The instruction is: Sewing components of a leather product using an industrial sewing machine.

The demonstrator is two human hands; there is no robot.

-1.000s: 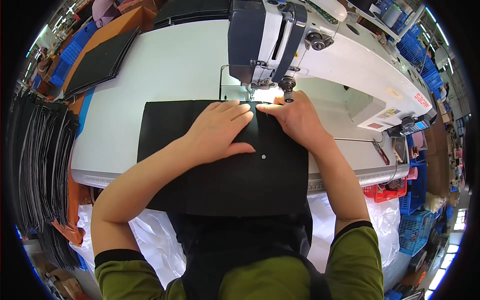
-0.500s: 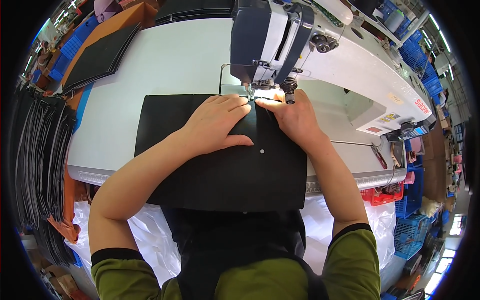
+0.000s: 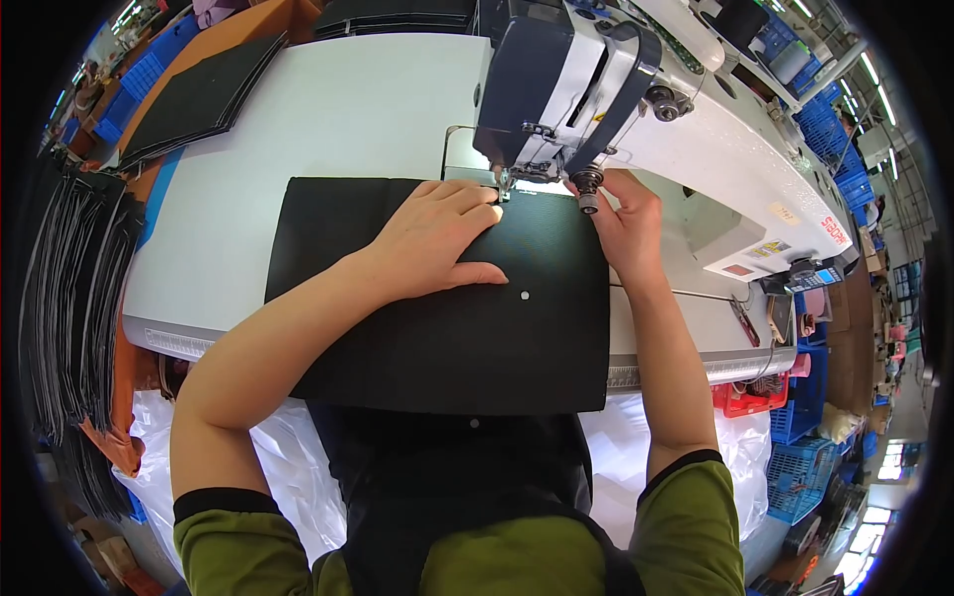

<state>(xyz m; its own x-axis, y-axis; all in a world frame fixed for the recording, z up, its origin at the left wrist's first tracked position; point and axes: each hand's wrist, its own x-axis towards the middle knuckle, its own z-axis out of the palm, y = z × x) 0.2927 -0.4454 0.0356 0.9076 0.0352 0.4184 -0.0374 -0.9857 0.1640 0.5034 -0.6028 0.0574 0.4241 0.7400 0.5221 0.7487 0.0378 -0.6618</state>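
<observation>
Partly behind machine knob point(image 3: 589, 186), right fingers point(image 3: 636, 191), grip unclear; left fingers point(image 3: 462, 198) on black panel point(image 3: 447, 358), thumb point(image 3: 479, 272) apart; stack point(image 3: 70, 308) leftward.

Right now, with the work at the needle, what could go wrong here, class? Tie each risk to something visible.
The left hand lies flat on the black panel with its fingertips close beside the presser foot; a slip could bring them under the needle.

The panel overhangs the table's front edge, so its weight might drag it askew.

The right hand is partly hidden behind a dark knob and might knock it.
</observation>
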